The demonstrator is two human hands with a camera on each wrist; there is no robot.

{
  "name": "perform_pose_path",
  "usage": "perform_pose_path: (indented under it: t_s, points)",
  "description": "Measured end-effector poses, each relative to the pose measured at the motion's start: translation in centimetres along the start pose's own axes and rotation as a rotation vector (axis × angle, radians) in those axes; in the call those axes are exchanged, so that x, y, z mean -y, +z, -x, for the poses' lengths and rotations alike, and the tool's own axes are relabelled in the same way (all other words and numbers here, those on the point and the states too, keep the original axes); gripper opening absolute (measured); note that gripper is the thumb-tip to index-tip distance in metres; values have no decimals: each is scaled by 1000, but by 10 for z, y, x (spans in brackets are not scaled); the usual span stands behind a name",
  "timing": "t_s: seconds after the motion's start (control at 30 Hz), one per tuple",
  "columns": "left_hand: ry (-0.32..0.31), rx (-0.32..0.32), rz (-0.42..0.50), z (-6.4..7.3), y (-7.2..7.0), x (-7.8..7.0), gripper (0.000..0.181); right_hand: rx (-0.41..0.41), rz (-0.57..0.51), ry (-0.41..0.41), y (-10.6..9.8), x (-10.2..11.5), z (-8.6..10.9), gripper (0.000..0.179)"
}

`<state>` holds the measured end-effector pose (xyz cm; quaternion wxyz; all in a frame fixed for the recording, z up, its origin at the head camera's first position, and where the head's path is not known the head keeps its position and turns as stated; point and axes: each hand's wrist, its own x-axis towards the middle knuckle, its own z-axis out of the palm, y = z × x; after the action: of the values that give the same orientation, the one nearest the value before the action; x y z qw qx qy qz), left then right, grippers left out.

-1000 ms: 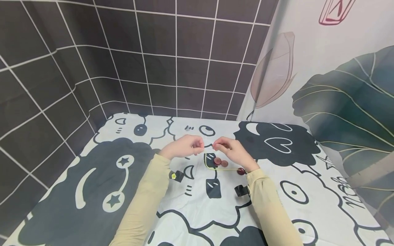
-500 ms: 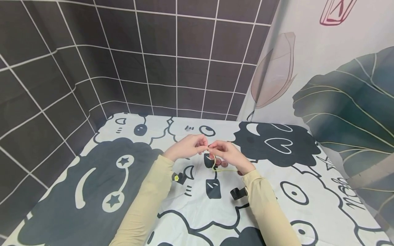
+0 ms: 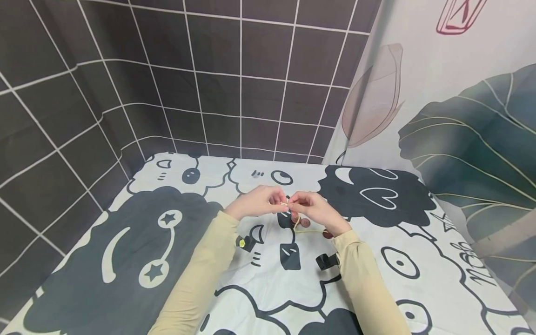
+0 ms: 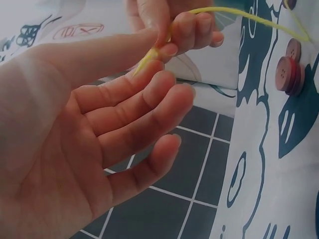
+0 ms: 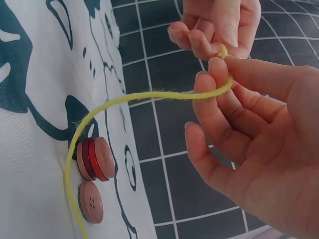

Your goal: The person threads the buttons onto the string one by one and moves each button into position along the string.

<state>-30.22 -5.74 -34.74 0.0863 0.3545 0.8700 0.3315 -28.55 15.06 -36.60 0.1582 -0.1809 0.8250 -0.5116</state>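
Observation:
My left hand [image 3: 260, 201] and right hand [image 3: 315, 209] meet fingertip to fingertip above the patterned cloth. A length of yellow yarn [image 5: 149, 94] runs between them. In the right wrist view, my right thumb and forefinger pinch the yarn close to its end, and the rest sags to the cloth. My left thumb and forefinger pinch the short yarn tip [image 4: 145, 62], the other left fingers loosely bent. Below the hands lie a small stack of pink and red buttons [image 5: 103, 158] and a single pink button [image 5: 91, 201]. A dark red button [image 3: 327, 234] sits by my right wrist, near the yarn.
The black-and-white cartoon cloth [image 3: 268, 288] covers the surface. Behind it rises a dark gridded curtain [image 3: 217, 93], with a leaf-print curtain [image 3: 469, 139] at the right. A black wrist device [image 3: 325, 261] shows beside the right sleeve, another [image 3: 247, 243] beside the left.
The hands, apart a second ago, have come together at the fingertips. The yarn's hanging loop has shifted to the right, and a short stretch of yarn now shows between the fingertips.

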Motion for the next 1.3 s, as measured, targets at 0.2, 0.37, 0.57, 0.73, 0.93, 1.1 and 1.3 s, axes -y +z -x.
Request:
perform_pose_path:
  t_s: [0.2, 0.37, 0.57, 0.73, 0.93, 1.1, 1.3]
  points:
    - [12, -6, -9, -2, 5, -1, 14, -24, 91, -41, -2, 1, 1, 18]
    - [1, 13, -3, -4, 7, 1, 10, -23, 184, -93, -7, -1, 2, 16]
    - [11, 0, -18, -3, 6, 1, 7, 13, 251, -128, -19, -6, 5, 14]
    - [31, 1, -44, -3, 3, -1, 5, 59, 254, -143, -29, -8, 10, 15]
    - [7, 36, -143, -2, 0, -2, 8, 110, 264, -150, -37, -11, 14, 11]
    - [-49, 87, -160, 0, -2, 2, 8, 141, 297, -114, -48, -15, 18, 12]
    - [-127, 279, -127, 1, 5, 10, 15, 152, 330, -40, -61, -21, 25, 10]
